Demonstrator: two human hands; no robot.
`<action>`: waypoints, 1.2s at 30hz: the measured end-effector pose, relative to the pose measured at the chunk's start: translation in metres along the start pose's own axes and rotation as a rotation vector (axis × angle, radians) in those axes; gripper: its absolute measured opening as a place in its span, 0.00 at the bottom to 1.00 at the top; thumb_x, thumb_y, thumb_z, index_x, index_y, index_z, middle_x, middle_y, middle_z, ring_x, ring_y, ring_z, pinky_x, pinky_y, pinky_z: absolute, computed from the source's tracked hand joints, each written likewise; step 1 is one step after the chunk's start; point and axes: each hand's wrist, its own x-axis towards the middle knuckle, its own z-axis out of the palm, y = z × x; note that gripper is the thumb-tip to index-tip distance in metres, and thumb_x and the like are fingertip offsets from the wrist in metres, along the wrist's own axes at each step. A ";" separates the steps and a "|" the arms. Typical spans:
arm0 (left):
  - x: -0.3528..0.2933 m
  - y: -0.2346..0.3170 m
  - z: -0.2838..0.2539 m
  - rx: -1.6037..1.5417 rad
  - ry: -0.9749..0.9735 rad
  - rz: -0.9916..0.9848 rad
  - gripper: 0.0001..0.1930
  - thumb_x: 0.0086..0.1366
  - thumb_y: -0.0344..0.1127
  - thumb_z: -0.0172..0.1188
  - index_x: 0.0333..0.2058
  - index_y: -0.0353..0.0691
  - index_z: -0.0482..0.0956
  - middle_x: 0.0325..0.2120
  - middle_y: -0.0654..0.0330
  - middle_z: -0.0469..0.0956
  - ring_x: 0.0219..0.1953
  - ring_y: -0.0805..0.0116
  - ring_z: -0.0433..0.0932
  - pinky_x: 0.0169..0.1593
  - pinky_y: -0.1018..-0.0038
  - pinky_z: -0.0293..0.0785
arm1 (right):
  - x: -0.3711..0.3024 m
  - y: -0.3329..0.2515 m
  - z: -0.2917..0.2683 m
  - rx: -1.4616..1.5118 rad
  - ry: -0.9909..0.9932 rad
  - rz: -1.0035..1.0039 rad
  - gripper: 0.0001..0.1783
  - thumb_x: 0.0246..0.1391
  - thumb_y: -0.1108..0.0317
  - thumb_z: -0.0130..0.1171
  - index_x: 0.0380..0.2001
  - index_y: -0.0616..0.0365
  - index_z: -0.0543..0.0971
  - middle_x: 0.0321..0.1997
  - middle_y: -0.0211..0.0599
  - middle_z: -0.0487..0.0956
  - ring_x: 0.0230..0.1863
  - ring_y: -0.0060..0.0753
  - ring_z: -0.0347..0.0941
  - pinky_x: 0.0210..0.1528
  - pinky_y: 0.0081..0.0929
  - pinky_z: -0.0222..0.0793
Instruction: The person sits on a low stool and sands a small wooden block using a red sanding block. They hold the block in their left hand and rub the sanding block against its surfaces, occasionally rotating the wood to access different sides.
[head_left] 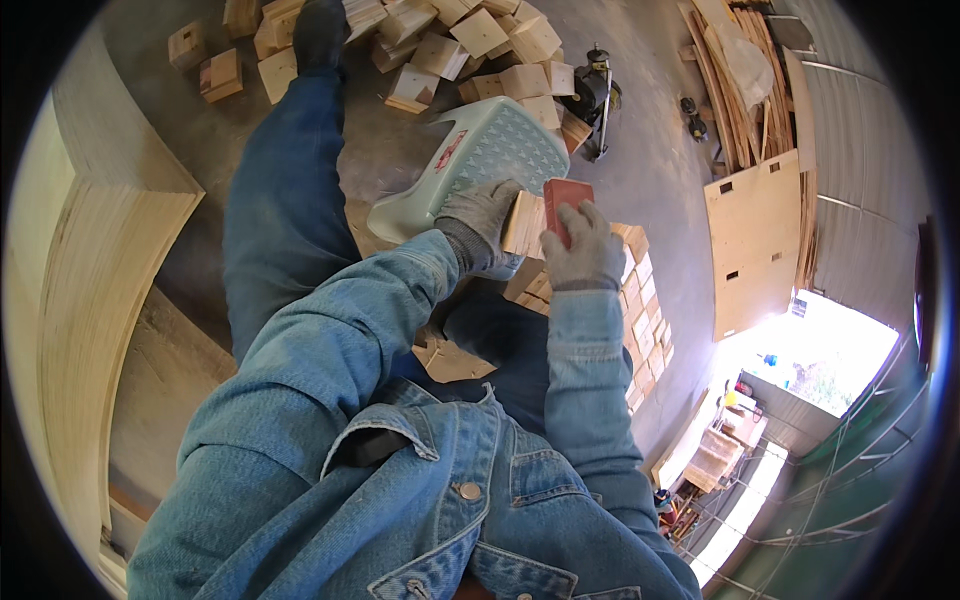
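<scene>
The left grip (pixel 485 215) clasps a pale, squarish wooden block (pixel 524 226), the right grip (pixel 584 250) a brick-red rectangular block (pixel 569 194); uneven pressure could make either slip

Before you, a pale green stool (pixel 515 145) stands on the grey floor (pixel 655 185), loose wooden blocks (pixel 440 56) heaped beyond it, a black tool (pixel 588 97) at its far right, stacked blocks (pixel 647 310) at its near right.

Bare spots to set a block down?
Bare: far part of the stool top, beyond the left hand; grey floor between stacked blocks and plywood panel. Crowded: loose block pile beyond the stool.
</scene>
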 end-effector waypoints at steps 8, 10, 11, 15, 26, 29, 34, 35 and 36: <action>0.005 -0.007 0.017 -0.007 0.027 0.001 0.53 0.44 0.62 0.76 0.64 0.40 0.68 0.59 0.46 0.73 0.63 0.46 0.74 0.70 0.57 0.69 | -0.035 -0.021 -0.006 -0.139 0.030 0.007 0.27 0.56 0.50 0.67 0.59 0.40 0.84 0.70 0.37 0.75 0.58 0.58 0.75 0.61 0.55 0.72; 0.002 -0.001 0.008 -0.028 -0.002 -0.021 0.53 0.43 0.62 0.76 0.64 0.40 0.68 0.59 0.46 0.73 0.63 0.46 0.73 0.70 0.57 0.69 | -0.025 -0.025 -0.008 -0.144 0.026 -0.005 0.25 0.56 0.51 0.67 0.58 0.40 0.84 0.69 0.36 0.75 0.57 0.57 0.76 0.60 0.54 0.73; 0.003 0.000 0.007 -0.028 -0.015 -0.023 0.53 0.43 0.61 0.76 0.64 0.39 0.68 0.59 0.46 0.73 0.63 0.46 0.73 0.70 0.57 0.69 | -0.016 -0.027 -0.010 -0.150 0.025 -0.014 0.25 0.56 0.52 0.67 0.57 0.40 0.85 0.69 0.36 0.75 0.56 0.56 0.76 0.60 0.53 0.73; 0.006 -0.007 0.016 0.056 0.033 0.045 0.52 0.43 0.60 0.77 0.64 0.39 0.68 0.59 0.46 0.73 0.62 0.45 0.74 0.69 0.57 0.71 | 0.042 -0.036 -0.008 -0.210 -0.033 -0.079 0.25 0.55 0.52 0.67 0.57 0.39 0.85 0.68 0.33 0.76 0.57 0.52 0.77 0.60 0.51 0.74; 0.000 0.005 -0.003 -0.024 -0.078 -0.030 0.51 0.45 0.58 0.78 0.65 0.42 0.66 0.59 0.46 0.73 0.62 0.44 0.74 0.68 0.56 0.71 | 0.022 0.042 0.021 0.137 0.084 0.178 0.32 0.51 0.49 0.70 0.59 0.47 0.84 0.71 0.45 0.76 0.69 0.51 0.73 0.71 0.45 0.68; 0.003 0.002 -0.003 -0.012 -0.074 -0.018 0.50 0.47 0.57 0.78 0.65 0.42 0.66 0.61 0.46 0.72 0.64 0.44 0.74 0.69 0.56 0.70 | -0.023 0.058 0.033 0.279 0.162 0.179 0.31 0.49 0.56 0.74 0.57 0.53 0.85 0.67 0.54 0.78 0.67 0.54 0.75 0.70 0.46 0.70; 0.006 -0.006 0.010 0.014 -0.069 0.025 0.50 0.50 0.55 0.77 0.68 0.41 0.64 0.63 0.46 0.70 0.66 0.44 0.71 0.71 0.57 0.67 | -0.084 0.058 0.051 0.518 0.256 0.151 0.30 0.48 0.62 0.78 0.55 0.57 0.85 0.64 0.57 0.79 0.65 0.58 0.77 0.68 0.45 0.72; 0.005 -0.007 0.012 0.043 -0.058 0.033 0.52 0.50 0.55 0.78 0.68 0.40 0.63 0.63 0.46 0.69 0.67 0.45 0.69 0.73 0.58 0.66 | -0.089 0.054 0.053 0.533 0.274 0.140 0.30 0.48 0.62 0.78 0.55 0.57 0.85 0.64 0.57 0.80 0.64 0.59 0.77 0.68 0.45 0.72; 0.006 -0.008 0.014 0.056 -0.052 0.063 0.52 0.50 0.55 0.78 0.68 0.39 0.63 0.63 0.46 0.69 0.67 0.45 0.69 0.73 0.58 0.65 | -0.092 0.049 0.055 0.547 0.293 0.128 0.30 0.47 0.62 0.79 0.55 0.57 0.85 0.63 0.57 0.80 0.64 0.59 0.77 0.68 0.45 0.72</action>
